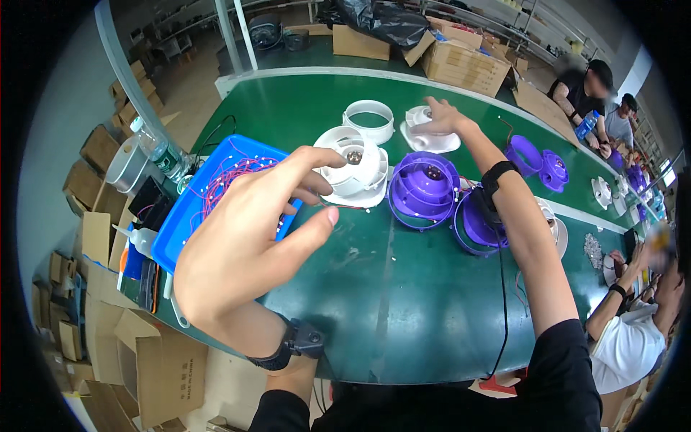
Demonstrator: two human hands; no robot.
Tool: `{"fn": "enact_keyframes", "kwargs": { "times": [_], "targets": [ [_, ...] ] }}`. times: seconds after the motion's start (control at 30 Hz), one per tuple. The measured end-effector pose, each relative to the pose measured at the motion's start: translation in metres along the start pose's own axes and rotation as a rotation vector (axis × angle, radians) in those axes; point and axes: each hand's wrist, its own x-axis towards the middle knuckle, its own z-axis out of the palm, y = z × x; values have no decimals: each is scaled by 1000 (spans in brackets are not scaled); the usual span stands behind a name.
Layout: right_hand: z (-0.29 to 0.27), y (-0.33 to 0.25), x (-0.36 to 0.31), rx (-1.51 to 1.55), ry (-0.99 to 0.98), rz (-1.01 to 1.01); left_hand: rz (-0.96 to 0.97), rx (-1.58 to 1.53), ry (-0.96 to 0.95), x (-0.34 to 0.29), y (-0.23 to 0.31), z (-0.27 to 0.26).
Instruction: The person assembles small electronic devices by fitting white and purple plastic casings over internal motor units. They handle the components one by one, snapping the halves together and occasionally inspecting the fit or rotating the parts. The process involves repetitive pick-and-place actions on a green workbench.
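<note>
My left hand [263, 223] is raised with thumb and fingers apart and nothing between them. Its fingertips point at a white round plastic housing [349, 169] with a small metal motor in its middle; touching or apart I cannot tell. Farther back, my right hand [443, 120] reaches over a second white piece [435, 142] with a flat base, its fingers stretched out and partly covering that piece. Between them stands a purple round housing [425, 191], also with a motor. Another purple housing [479, 227] sits partly behind my right forearm.
A blue tray [167, 241] of red and purple wires lies at left, beside a water bottle [160, 147]. A white ring [369, 121] stands at the back. Purple parts [553, 171] lie at right. Other people [626, 338] work along the right side. Cartons [464, 65] stand behind.
</note>
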Motion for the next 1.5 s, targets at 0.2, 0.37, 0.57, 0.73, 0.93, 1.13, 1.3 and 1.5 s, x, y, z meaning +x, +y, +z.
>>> {"fn": "enact_keyframes", "kwargs": {
  "times": [0.2,0.37,0.57,0.73,0.93,1.13,1.3,1.5],
  "targets": [
    [-61,-62,-37,45,-75,-495,-76,10,8,-4,1,-2],
    [-117,-130,-202,60,-193,-601,-177,32,12,-1,10,-5],
    [-98,-147,-333,437,102,-896,-267,26,-80,20,7,22],
    [-77,-154,-366,525,285,-988,-222,192,-47,16,20,31],
    [-72,-150,-369,576,302,-1048,-208,215,-193,35,17,41],
    [-80,-159,-370,578,247,-1136,-252,191,-168,33,27,44],
    [-92,-153,-382,563,186,-1186,-274,82,-208,36,28,37],
    [-100,-150,-394,495,169,-1148,-254,59,-205,40,19,34]
  ]
}}
